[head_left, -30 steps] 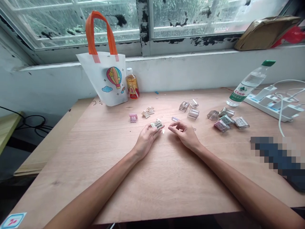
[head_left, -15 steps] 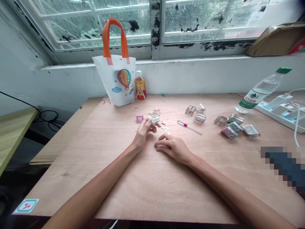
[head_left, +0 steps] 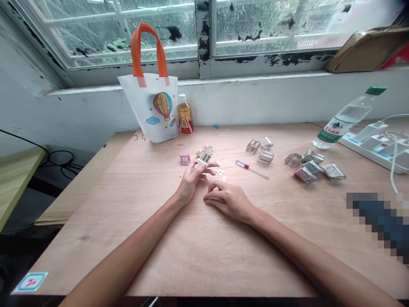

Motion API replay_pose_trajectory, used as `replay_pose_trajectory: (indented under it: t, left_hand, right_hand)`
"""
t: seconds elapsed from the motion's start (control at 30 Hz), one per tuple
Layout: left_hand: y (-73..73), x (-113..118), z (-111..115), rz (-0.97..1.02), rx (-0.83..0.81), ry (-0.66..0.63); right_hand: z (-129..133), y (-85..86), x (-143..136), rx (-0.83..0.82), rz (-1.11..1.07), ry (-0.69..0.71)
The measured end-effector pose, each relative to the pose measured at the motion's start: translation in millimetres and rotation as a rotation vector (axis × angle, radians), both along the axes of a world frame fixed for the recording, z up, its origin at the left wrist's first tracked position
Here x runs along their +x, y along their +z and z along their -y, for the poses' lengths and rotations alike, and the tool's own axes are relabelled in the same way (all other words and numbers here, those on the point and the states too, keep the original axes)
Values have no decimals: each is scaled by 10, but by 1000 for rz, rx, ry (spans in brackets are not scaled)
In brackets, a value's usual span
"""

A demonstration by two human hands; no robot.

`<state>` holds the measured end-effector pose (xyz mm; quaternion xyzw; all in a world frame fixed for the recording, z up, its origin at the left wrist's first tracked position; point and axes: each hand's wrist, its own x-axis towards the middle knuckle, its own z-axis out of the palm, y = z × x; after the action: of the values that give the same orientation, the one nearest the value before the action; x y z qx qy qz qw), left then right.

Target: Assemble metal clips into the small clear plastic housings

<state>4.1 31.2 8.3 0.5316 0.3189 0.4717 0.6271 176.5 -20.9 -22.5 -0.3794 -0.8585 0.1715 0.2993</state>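
Note:
My left hand (head_left: 189,181) has its thumb and index finger on a clear, greenish pencil sharpener (head_left: 204,158), with the other fingers stretched to the right. A dark metal part shows inside the sharpener. Closer to me, my right hand (head_left: 228,200) rests low over the table, thumb and fingertips drawn together; anything between them is hidden. Small metal blades (head_left: 219,172) lie just beyond it. A pink sharpener (head_left: 184,159) stands left of my left hand, and pale sharpeners (head_left: 207,149) lie behind the held one. A screwdriver (head_left: 252,169) lies to the right.
Clear sharpeners (head_left: 265,157) sit beyond the screwdriver, and several tinted ones (head_left: 306,175) are grouped further right. A water bottle (head_left: 338,123) leans by a power strip (head_left: 373,150). At the back stand a white bag (head_left: 134,100) and a drink bottle (head_left: 185,117).
The sharpener in my left hand has turned, so its metal part now shows. My right hand keeps nearly the same pose. The whole view has shifted slightly.

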Motion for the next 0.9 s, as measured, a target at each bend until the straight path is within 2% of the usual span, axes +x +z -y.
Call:
replay_pose_trajectory:
  t: [0.2, 0.3, 0.5, 0.63, 0.7, 0.8, 0.9]
  left_hand:
    - [-23, -17, -22, -10, 1, -10]
    - [-36, -4, 4, -2, -9, -39]
    - [4, 57, 130, -104, 30, -58]
    - [1, 113, 229, -130, -3, -122]
    - [-21, 135, 260, -121, -12, -160]
    - [-43, 161, 282, -127, -29, -176]
    - [-42, 181, 285, -167, -43, -204]
  right_hand:
    - [6, -49, -20, 37, 14, 11]
    - [-10, -45, 14, 14, -138, -16]
    - [-104, 43, 262, -205, -629, -307]
    - [-114, 80, 331, -215, -793, -438]
    - [-88, 89, 303, -148, -794, -431]
    - [-36, 103, 237, -47, -738, -351]
    - [-11, 107, 211, -8, -697, -318]
